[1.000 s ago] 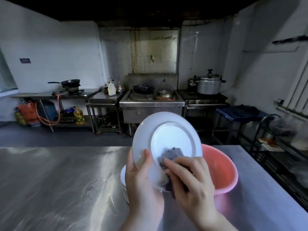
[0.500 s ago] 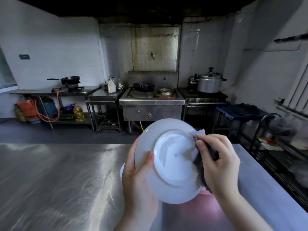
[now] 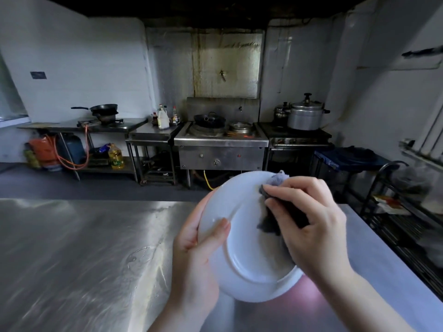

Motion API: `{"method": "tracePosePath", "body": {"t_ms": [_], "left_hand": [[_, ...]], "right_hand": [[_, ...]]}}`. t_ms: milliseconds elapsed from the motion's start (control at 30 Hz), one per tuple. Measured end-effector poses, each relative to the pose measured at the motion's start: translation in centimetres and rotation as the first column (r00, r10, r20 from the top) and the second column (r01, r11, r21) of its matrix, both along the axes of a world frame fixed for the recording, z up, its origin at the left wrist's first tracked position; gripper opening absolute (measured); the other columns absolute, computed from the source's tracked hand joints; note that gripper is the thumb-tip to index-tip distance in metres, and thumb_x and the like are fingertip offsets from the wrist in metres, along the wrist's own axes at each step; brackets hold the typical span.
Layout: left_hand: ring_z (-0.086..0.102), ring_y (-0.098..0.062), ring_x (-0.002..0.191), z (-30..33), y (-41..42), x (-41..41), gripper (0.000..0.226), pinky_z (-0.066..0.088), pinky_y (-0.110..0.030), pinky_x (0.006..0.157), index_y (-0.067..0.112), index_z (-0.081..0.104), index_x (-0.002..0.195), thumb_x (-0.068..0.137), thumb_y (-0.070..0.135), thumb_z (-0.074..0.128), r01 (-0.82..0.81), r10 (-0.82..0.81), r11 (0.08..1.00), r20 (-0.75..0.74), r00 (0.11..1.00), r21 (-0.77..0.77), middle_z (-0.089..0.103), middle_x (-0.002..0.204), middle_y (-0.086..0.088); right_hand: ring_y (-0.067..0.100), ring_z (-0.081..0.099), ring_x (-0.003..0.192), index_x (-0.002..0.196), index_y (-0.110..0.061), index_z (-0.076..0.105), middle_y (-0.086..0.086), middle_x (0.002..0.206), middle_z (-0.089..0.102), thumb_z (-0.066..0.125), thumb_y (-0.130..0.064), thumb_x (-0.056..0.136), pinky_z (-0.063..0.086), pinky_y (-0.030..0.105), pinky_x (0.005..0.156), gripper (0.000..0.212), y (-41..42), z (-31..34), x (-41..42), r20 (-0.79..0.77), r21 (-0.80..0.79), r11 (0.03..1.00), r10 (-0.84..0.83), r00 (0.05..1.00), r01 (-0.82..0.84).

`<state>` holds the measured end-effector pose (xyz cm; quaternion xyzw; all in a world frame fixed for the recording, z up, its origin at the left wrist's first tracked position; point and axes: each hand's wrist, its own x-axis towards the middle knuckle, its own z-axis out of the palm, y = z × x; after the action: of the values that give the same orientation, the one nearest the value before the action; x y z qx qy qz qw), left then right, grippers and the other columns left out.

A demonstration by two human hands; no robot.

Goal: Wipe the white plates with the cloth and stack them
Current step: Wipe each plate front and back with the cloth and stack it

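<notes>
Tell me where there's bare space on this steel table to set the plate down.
The steel table lies bare across its whole left side, from the far edge up to the left hand. Under the white plate and right hand holding the cloth, the tabletop is hidden.

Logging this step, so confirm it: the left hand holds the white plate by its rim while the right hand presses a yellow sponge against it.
Not quite. The head view shows the right hand pressing a grey cloth, not a yellow sponge, against the white plate. The left hand does hold the plate by its rim.
</notes>
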<state>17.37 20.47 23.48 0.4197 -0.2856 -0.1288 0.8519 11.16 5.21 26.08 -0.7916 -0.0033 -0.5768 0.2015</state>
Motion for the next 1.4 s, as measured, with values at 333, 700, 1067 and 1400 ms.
{"method": "tracePosePath", "body": {"t_ms": [333, 700, 1067, 1400], "left_hand": [[0.058, -0.029, 0.127, -1.1, 0.7, 1.1, 0.049, 0.046, -0.035, 0.106, 0.023, 0.063, 0.132, 0.083, 0.016, 0.064, 0.124, -0.139, 0.985, 0.124, 0.982, 0.117, 0.064, 0.134, -0.010], [0.065, -0.032, 0.115, -1.6, 0.4, 1.4, 0.043, 0.057, -0.041, 0.088, 0.020, 0.066, 0.127, 0.085, 0.015, 0.058, -0.106, 0.088, 0.989, -0.161, 0.983, -0.101, 0.068, 0.125, -0.012], [0.063, -0.040, 0.115, -1.0, -1.7, 0.0, 0.046, 0.046, -0.054, 0.101, 0.018, 0.064, 0.128, 0.083, 0.015, 0.057, -0.149, 0.116, 0.985, -0.297, 0.948, -0.091, 0.068, 0.123, -0.017], [0.066, -0.029, 0.115, -2.4, -0.9, 0.3, 0.043, 0.047, -0.049, 0.101, 0.025, 0.069, 0.122, 0.080, 0.016, 0.065, -0.092, 0.098, 0.993, -0.083, 0.992, 0.076, 0.071, 0.121, -0.008]], "right_hand": [[0.021, 0.053, 0.082, 0.097, -0.012, 0.076, 0.001, 0.093, 0.063, 0.069, -0.010, 0.086, 0.042, 0.024, 0.079, 0.014, 1.6, 0.4, 1.5, -0.149, -0.186, 0.961, 0.179, 0.973, -0.205], [0.010, 0.059, 0.097, 0.099, -0.021, 0.072, -0.007, 0.099, 0.061, 0.067, -0.014, 0.086, 0.044, 0.018, 0.086, 0.015, 1.9, -4.5, 1.5, 0.025, 0.438, 0.899, -0.040, 0.999, 0.025], [0.014, 0.053, 0.095, 0.095, -0.014, 0.072, -0.003, 0.095, 0.058, 0.062, -0.016, 0.085, 0.039, 0.019, 0.089, 0.014, 3.5, -7.4, 0.9, 0.069, 0.158, 0.987, -0.029, 0.997, 0.018], [0.008, 0.057, 0.095, 0.093, -0.024, 0.068, -0.013, 0.096, 0.059, 0.067, -0.007, 0.087, 0.045, 0.022, 0.084, 0.019, 0.4, -4.2, 2.3, -0.015, 0.438, 0.898, -0.034, 0.999, 0.037]]}}
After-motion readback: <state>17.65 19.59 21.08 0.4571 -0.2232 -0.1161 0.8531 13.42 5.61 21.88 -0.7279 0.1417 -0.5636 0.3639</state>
